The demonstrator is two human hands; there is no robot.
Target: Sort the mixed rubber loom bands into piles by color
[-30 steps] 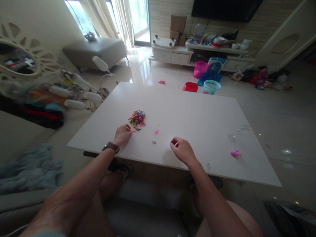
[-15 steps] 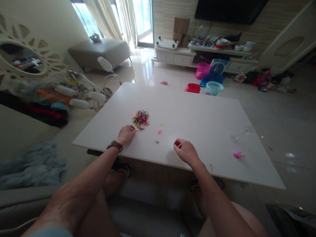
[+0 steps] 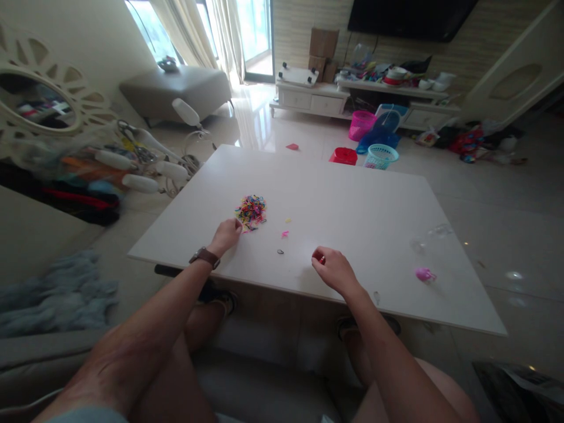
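Observation:
A small pile of tiny colourful rubber bands (image 3: 251,210) lies on the white table (image 3: 361,217). My left hand (image 3: 226,234), with a brown watch on its wrist, rests at the near edge of the pile, fingertips touching its bands. My right hand (image 3: 333,268) sits curled on the table to the right, fingers pinched on a small red band. Between the hands lie a loose black band (image 3: 280,252), a pink one (image 3: 284,234) and a yellow one (image 3: 288,221).
A pink item (image 3: 423,274) and clear plastic pieces (image 3: 429,235) lie on the table's right side. Beyond the table, plastic baskets (image 3: 379,155) stand on the floor before a white TV cabinet (image 3: 308,97). A cluttered rack (image 3: 132,164) is at the left.
My left hand has slid forward into the edge of the pile. My right hand has stayed nearly in place, and a red band now shows between its fingers.

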